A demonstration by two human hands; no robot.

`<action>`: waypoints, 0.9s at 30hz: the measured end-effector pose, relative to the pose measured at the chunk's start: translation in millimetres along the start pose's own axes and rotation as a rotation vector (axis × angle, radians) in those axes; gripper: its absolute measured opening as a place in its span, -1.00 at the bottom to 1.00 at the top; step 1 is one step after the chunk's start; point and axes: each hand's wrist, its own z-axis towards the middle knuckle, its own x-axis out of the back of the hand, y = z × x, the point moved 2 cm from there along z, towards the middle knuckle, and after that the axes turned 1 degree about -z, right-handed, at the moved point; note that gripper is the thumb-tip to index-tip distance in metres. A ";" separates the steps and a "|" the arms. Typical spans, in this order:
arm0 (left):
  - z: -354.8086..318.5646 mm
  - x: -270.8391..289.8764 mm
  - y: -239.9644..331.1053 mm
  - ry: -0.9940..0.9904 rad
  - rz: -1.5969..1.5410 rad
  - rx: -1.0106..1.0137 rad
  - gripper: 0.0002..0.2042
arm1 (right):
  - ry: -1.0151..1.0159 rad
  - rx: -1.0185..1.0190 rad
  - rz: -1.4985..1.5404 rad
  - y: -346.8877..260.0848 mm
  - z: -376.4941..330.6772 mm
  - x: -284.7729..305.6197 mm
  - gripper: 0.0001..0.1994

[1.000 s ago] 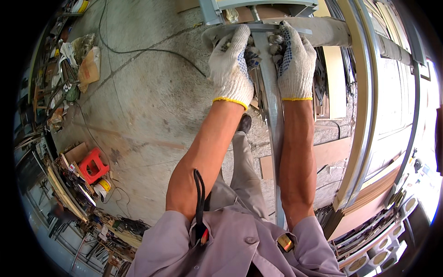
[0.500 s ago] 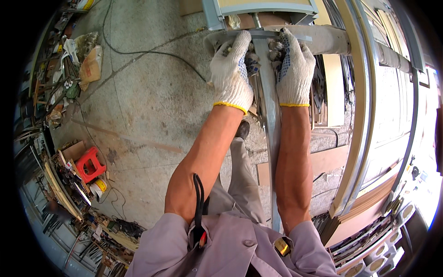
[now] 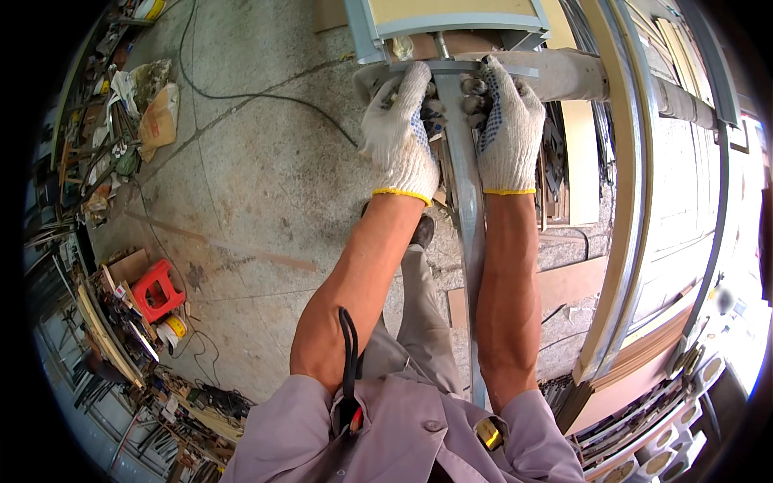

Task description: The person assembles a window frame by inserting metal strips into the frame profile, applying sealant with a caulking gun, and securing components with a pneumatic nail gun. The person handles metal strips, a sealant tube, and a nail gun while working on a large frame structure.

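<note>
Both of my hands wear white knit gloves with blue dots and yellow cuffs. A long grey metal T-shaped bar (image 3: 465,185) runs between my forearms toward my body, its crosspiece at the far end. My left hand (image 3: 400,133) is closed at the left part of the crosspiece, thumb laid up against it; its edge is slightly blurred. On the right part, my right hand (image 3: 511,125) is closed likewise, thumb on top. Darkened fingertips curl in beside the bar. A threaded rod (image 3: 440,46) stands between the crosspiece and a grey-edged panel frame (image 3: 455,20).
A thick grey beam (image 3: 564,74) passes beneath the crosspiece. Long framed profiles (image 3: 636,161) stand at right, above stacked boards (image 3: 620,386). A black cable (image 3: 266,95) crosses the concrete floor. A red stool (image 3: 158,291) and scrap piles lie at left.
Both hands and the crosspiece have shifted slightly toward me in the picture, and the panel frame a little left. My grip on the bar looks the same.
</note>
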 end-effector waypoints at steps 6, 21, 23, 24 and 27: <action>-1.1 -5.8 -7.2 0.037 -0.057 -0.081 -0.72 | -0.018 0.012 0.014 1.3 6.2 -1.8 -0.76; -4.2 -17.1 -11.8 0.055 -0.121 -0.101 -0.78 | -0.005 0.007 0.078 9.7 13.7 -4.8 -0.81; 0.5 -13.4 -12.8 0.031 -0.099 -0.115 -0.77 | -0.021 0.010 0.102 8.7 13.3 -4.9 -0.81; 1.1 -12.5 -14.4 0.028 -0.109 -0.107 -0.77 | -0.019 0.010 0.113 9.3 12.9 -5.3 -0.81; 1.0 -9.1 -16.3 0.026 -0.131 -0.090 -0.76 | -0.023 -0.001 0.150 5.0 8.2 -8.0 -0.81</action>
